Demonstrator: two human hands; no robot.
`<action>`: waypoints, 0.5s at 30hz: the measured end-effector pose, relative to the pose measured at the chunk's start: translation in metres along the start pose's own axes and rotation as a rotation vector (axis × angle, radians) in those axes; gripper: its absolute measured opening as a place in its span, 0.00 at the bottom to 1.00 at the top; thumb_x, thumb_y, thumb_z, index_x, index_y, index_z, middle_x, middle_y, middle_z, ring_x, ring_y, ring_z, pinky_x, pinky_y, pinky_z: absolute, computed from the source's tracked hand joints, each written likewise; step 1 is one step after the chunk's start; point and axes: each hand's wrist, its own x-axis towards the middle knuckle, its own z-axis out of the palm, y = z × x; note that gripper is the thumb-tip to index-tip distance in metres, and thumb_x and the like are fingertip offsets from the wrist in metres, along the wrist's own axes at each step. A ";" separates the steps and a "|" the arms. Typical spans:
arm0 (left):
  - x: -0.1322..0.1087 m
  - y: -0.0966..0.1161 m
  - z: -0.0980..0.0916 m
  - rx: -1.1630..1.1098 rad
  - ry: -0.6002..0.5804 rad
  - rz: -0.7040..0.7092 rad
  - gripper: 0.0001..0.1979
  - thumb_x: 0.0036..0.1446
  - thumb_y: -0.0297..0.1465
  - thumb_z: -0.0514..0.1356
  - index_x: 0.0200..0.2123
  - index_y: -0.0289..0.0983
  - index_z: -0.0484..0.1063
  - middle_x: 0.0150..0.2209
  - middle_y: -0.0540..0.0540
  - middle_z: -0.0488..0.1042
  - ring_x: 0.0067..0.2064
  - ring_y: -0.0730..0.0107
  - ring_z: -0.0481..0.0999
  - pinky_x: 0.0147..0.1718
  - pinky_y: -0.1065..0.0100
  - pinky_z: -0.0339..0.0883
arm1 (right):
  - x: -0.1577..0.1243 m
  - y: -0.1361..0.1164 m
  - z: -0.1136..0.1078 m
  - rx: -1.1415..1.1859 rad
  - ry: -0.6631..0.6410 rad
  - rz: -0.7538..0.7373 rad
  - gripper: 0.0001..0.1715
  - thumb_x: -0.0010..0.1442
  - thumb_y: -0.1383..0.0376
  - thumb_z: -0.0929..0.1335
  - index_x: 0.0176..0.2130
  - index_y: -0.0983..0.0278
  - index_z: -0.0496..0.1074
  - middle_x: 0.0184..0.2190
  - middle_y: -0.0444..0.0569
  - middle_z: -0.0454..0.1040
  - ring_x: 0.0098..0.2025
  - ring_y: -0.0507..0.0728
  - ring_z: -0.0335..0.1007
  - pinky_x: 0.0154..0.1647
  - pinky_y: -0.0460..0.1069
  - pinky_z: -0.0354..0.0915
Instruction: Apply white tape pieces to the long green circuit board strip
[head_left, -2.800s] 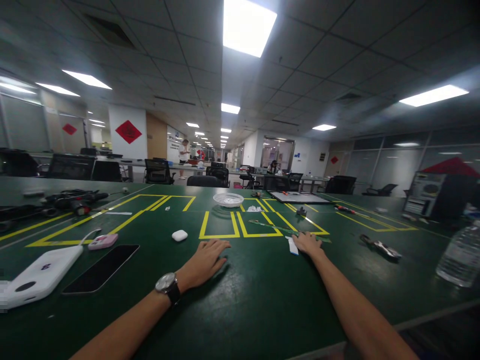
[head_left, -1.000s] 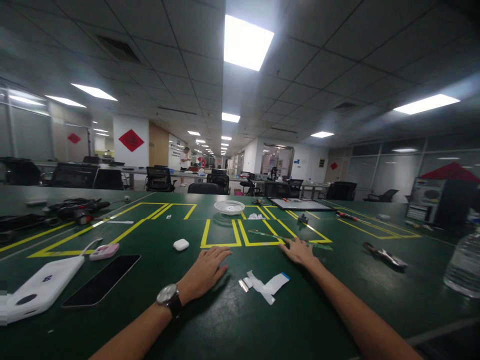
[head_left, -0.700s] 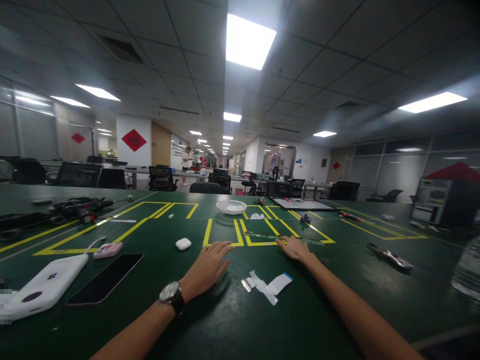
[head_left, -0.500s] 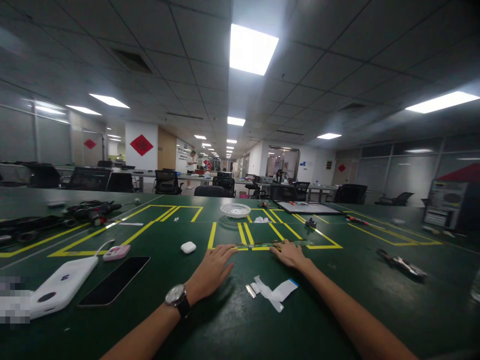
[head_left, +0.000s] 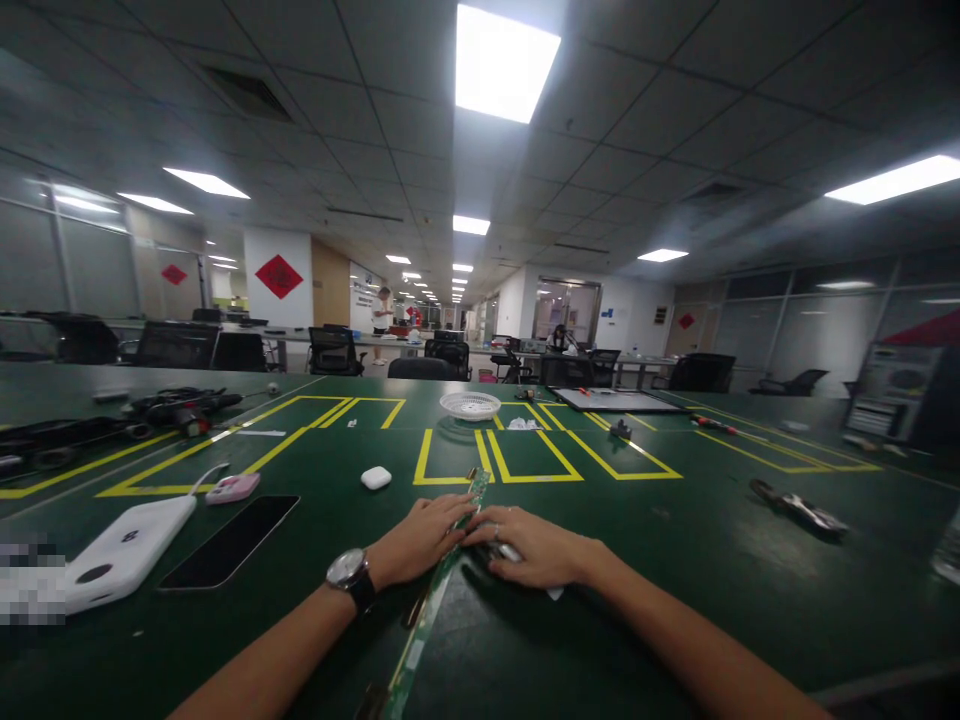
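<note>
A long, narrow green circuit board strip point(head_left: 429, 608) runs away from me, its near end by the bottom edge and its far end just beyond my fingers. My left hand point(head_left: 424, 535), with a watch on the wrist, lies along its left side with the fingers closed on it. From the right, my right hand point(head_left: 529, 548) has its fingertips on the same strip, near the left fingers. Under my right palm is a white flat ribbon cable point(head_left: 555, 593), mostly covered; only a corner and a silvery piece by the thumb show.
On the green table to the left are a black phone point(head_left: 231, 543), a white power bank point(head_left: 131, 550), a pink case point(head_left: 233, 487) and a white earbud case point(head_left: 376, 478). Ahead stands a white basket point(head_left: 469, 405). A metal tool point(head_left: 799, 508) lies right. Yellow tape marks rectangles.
The strip has turned from lying crosswise to pointing away from me. My right hand has come left and nearer, beside my left hand, and now covers the ribbon cable.
</note>
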 end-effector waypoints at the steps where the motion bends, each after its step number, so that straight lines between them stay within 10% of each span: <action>1: 0.000 0.000 0.001 -0.002 -0.012 -0.009 0.20 0.69 0.35 0.48 0.63 0.46 0.57 0.67 0.46 0.56 0.67 0.61 0.55 0.58 0.57 0.54 | -0.004 0.002 -0.003 0.033 0.011 0.012 0.28 0.60 0.66 0.66 0.60 0.59 0.65 0.58 0.52 0.66 0.59 0.59 0.61 0.63 0.54 0.53; 6: 0.001 0.001 0.003 0.031 -0.079 -0.051 0.21 0.69 0.38 0.49 0.64 0.44 0.57 0.69 0.44 0.52 0.68 0.59 0.52 0.60 0.53 0.50 | -0.016 0.015 -0.010 0.115 -0.073 0.060 0.35 0.50 0.69 0.71 0.58 0.61 0.66 0.55 0.52 0.67 0.56 0.60 0.62 0.61 0.55 0.56; 15: -0.004 0.010 -0.012 0.050 -0.168 -0.019 0.22 0.69 0.40 0.47 0.64 0.44 0.58 0.66 0.42 0.57 0.64 0.54 0.58 0.56 0.51 0.55 | -0.009 0.017 0.002 0.021 0.068 0.223 0.18 0.54 0.67 0.69 0.47 0.62 0.74 0.41 0.48 0.73 0.42 0.55 0.68 0.44 0.49 0.63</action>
